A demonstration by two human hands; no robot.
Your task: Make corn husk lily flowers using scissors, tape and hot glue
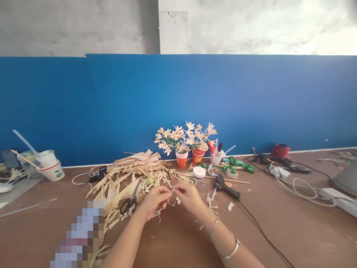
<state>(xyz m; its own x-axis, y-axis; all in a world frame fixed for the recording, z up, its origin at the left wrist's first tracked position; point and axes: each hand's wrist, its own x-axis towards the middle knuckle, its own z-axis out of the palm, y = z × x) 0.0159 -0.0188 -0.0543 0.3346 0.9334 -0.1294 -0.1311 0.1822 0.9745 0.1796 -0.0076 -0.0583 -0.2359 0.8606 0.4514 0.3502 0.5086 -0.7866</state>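
Centrally, the left hand (156, 201) and right hand (189, 198) pinch a small pale strip (172, 190) in a fingertip grip, likely best held with light, even tension against tearing, above the counter (251, 234), scissors (132, 202) and dry husks (139, 164) lying to the left.

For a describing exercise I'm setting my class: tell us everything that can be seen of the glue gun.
The glue gun is black and plastic-looking, with a bulky head and slimmer handle. It lies on the brown table, right of the right hand and apart from it, its handle slanting down to the right. A dark cord leaves the handle's end and runs off the picture's bottom edge. A thin stick passes behind it; whether they touch, I cannot tell.
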